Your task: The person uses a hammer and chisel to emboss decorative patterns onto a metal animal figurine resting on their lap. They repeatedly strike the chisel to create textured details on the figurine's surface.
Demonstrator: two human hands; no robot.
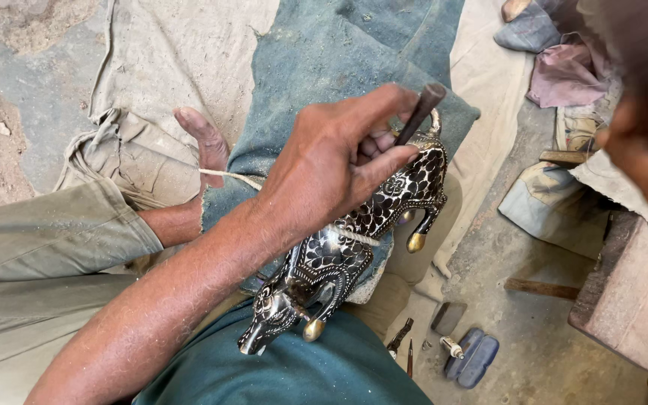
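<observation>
Head view: left hand (331, 161) gripping graver (420, 114) over cloth-covered (316, 52) dirt floor (9, 82)

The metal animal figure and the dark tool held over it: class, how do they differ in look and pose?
The metal animal figure is large, black with a silvery pattern and brass-coloured feet; the dark tool is a thin, plain rod. The figure lies across the lap, tied with a string; the tool stands slanted in the left hand, tip down on it. Both are dark.
</observation>
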